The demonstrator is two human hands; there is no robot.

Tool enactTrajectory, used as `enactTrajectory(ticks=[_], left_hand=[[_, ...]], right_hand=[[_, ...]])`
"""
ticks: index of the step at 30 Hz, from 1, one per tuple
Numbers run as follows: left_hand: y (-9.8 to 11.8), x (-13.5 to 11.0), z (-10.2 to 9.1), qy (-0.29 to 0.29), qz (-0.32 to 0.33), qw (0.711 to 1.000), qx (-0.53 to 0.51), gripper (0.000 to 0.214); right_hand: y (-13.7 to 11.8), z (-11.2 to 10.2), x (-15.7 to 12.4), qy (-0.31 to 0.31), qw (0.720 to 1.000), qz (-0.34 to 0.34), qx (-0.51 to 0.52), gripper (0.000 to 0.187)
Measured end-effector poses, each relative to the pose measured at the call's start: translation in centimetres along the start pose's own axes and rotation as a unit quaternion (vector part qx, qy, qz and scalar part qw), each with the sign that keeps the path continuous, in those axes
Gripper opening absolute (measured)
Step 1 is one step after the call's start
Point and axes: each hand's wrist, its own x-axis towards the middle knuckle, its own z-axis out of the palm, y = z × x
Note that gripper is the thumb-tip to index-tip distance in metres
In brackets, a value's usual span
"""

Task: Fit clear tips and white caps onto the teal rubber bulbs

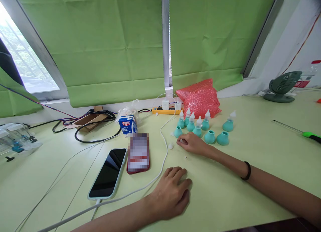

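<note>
My right hand (192, 143) lies on the pale green table (250, 151) with its fingers curled in a pinch on a small whitish piece I cannot make out. It is just in front of a group of several teal squeeze bulbs (198, 128), some with translucent white tips, two without (216, 137). A small white tip (171, 146) lies loose to its left. My left hand (173, 192) rests palm down nearer to me, fingers loosely bent, holding nothing, beside a white cable (160, 171).
Two phones (109, 173) lie at centre left, one in a red case (138, 153), by a small blue milk carton (127, 124). A pink bubble-wrap bag (199, 98), yellow power strip (167, 110), black cables (95, 126), a green fan (282, 86), a green-handled screwdriver (304, 133).
</note>
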Motion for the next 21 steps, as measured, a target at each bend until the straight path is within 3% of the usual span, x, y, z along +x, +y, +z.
enactTrajectory(ticks=[5,10,16,18,21], left_hand=[[0.0,0.0,0.1,0.003,0.004,1.0,-0.001,0.026],[0.0,0.0,0.2,0.007,0.003,1.0,-0.001,0.025],[0.0,0.1,0.1,-0.002,0.002,1.0,-0.006,0.026],[0.0,0.0,0.0,0.001,0.0,1.0,-0.015,0.025],[0.0,-0.2,-0.3,0.03,-0.008,0.998,-0.05,0.025]], right_hand=[[0.7,-2.2,0.2,-0.019,0.999,-0.001,0.04,0.019],[1.6,-4.4,-0.4,-0.116,0.993,-0.033,0.005,0.014],[2.7,-4.8,-1.4,-0.206,0.977,-0.04,-0.05,0.029],[2.7,-4.8,-1.5,-0.21,0.976,-0.039,-0.045,0.026],[1.9,-5.2,-1.6,-0.159,0.987,-0.03,0.006,0.019]])
